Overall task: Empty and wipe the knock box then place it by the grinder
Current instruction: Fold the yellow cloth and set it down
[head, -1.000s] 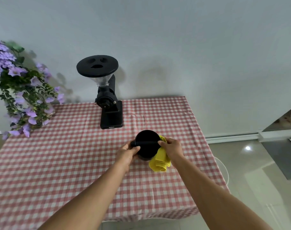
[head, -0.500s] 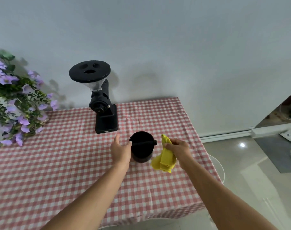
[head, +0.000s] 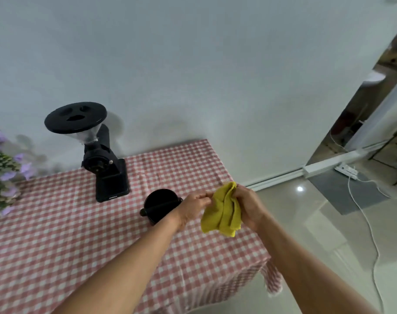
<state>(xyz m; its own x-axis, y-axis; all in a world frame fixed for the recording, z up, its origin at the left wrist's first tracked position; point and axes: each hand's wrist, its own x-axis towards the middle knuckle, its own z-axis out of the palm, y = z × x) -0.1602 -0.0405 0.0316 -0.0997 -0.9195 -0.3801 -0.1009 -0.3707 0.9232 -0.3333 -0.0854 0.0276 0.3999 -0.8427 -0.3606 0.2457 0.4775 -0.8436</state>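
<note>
Knock box [head: 158, 200]: upright on checked tablecloth [head: 57, 234], just left of left hand [head: 192, 208], partly hidden behind that wrist. Right of grinder [head: 107, 168] and nearer to person, gap between.

Across top, bar with long axis slanted, near-left to far-right.

Left hand clearly nearer to box than right hand [head: 249, 207].

Both hands busy: left pinching edge of yellow cloth [head: 222, 214], right gripping bunched top. Cloth hanging in air, right of box, not touching.

Look of box: black, round, open mouth, dark inside. Impossible to tell if empty.

Probably left hand for steadying, right for wiping.
</note>
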